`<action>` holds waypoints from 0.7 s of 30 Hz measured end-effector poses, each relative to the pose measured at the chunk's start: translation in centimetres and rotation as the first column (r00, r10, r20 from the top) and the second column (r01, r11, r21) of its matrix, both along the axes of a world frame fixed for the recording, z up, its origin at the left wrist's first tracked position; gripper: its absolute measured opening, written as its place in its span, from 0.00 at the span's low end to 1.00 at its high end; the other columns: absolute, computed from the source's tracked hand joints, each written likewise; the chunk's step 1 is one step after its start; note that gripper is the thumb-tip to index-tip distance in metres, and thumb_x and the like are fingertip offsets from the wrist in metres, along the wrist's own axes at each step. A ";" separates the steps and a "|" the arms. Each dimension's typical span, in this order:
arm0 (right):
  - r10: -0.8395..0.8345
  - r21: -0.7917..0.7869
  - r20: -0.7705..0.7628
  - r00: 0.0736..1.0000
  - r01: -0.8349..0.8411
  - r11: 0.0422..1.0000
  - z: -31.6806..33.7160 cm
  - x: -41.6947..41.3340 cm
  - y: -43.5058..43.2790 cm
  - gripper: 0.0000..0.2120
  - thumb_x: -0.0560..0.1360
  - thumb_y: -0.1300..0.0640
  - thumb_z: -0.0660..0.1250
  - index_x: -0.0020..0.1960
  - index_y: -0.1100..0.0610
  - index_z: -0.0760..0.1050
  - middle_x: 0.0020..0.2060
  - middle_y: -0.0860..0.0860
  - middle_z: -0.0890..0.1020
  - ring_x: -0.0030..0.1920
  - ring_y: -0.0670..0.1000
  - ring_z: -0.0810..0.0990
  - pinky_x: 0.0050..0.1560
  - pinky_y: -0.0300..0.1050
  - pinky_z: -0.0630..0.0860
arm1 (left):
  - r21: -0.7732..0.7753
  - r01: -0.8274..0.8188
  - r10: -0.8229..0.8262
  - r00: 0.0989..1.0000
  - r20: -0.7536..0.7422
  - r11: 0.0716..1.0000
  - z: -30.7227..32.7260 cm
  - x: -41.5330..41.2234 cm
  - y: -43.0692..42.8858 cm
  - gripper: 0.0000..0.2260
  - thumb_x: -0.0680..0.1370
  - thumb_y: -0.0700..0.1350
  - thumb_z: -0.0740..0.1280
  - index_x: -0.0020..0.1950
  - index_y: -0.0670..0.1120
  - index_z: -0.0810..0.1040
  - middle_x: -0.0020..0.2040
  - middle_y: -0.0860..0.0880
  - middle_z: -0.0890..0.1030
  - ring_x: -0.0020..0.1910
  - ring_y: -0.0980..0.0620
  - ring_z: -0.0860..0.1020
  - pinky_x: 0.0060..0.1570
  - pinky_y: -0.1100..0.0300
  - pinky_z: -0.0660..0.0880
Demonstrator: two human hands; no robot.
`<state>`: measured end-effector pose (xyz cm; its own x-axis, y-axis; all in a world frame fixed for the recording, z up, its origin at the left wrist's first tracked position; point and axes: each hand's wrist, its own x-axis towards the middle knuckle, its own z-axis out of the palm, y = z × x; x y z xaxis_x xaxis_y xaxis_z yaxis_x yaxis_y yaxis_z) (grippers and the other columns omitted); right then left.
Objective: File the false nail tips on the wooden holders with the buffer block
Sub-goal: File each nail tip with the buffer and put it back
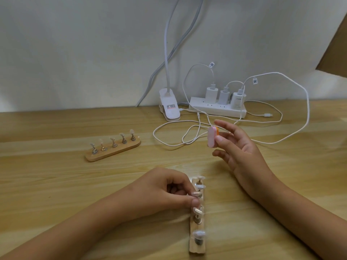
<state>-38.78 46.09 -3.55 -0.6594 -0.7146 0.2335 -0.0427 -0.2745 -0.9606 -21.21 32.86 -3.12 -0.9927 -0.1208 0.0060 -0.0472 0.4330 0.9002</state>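
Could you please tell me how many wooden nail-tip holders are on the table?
2. The far holder lies untouched toward the left of the table. The near holder lies close in front, where the left hand grips its pegs. No others seem hidden.

Table (56, 184): near wooden holder (197, 239) lies end-on, with the left hand (163, 192) at its 9 o'clock, pinching at its middle pegs. Far wooden holder (112, 149) at 10 o'clock, well apart. Buffer block (212, 136), in the right hand (238, 147), at 12 o'clock. Power strip (217, 109) behind that, by the wall, with the clip lamp base (170, 107) near its 9 o'clock
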 end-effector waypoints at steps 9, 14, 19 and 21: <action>0.180 -0.136 0.485 0.856 -0.130 0.982 0.7 -1.2 -0.2 0.20 0.71 0.60 0.66 0.63 0.60 0.78 0.48 0.55 0.85 0.45 0.49 0.85 0.42 0.37 0.82 | 0.572 -0.301 0.487 0.850 -0.202 0.763 0.3 -0.6 -0.1 0.08 0.66 0.51 0.74 0.42 0.50 0.84 0.43 0.46 0.85 0.40 0.54 0.83 0.40 0.67 0.77; 0.247 -0.169 0.506 0.827 -0.186 0.968 0.8 -1.2 0.0 0.20 0.71 0.61 0.67 0.63 0.60 0.77 0.49 0.56 0.85 0.48 0.50 0.84 0.45 0.38 0.82 | 0.597 -0.275 0.465 0.865 -0.188 0.754 -0.4 -1.0 0.4 0.09 0.65 0.50 0.78 0.44 0.53 0.84 0.44 0.49 0.85 0.46 0.54 0.83 0.45 0.66 0.77; 0.094 -0.046 0.059 0.994 -0.092 0.995 0.4 0.4 0.3 0.15 0.72 0.59 0.68 0.59 0.53 0.79 0.52 0.51 0.84 0.54 0.47 0.82 0.51 0.39 0.79 | 0.475 -0.259 0.368 0.918 -0.151 0.841 -0.4 -1.2 0.4 0.06 0.71 0.47 0.75 0.47 0.51 0.85 0.42 0.51 0.84 0.43 0.58 0.80 0.44 0.69 0.75; 0.008 -0.023 -0.274 0.962 -0.015 1.000 0.3 1.4 0.5 0.13 0.75 0.58 0.69 0.58 0.51 0.79 0.54 0.50 0.84 0.57 0.46 0.81 0.55 0.42 0.79 | 0.445 -0.254 0.354 0.922 -0.157 0.859 -0.3 -1.2 0.6 0.07 0.70 0.49 0.74 0.47 0.50 0.85 0.42 0.53 0.84 0.42 0.59 0.80 0.43 0.70 0.74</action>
<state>-37.37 46.60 -3.27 -0.5597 -0.7134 0.4217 -0.3003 -0.2997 -0.9055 -22.40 33.42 -3.44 -0.8828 -0.4574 0.1075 0.1099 0.0214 0.9937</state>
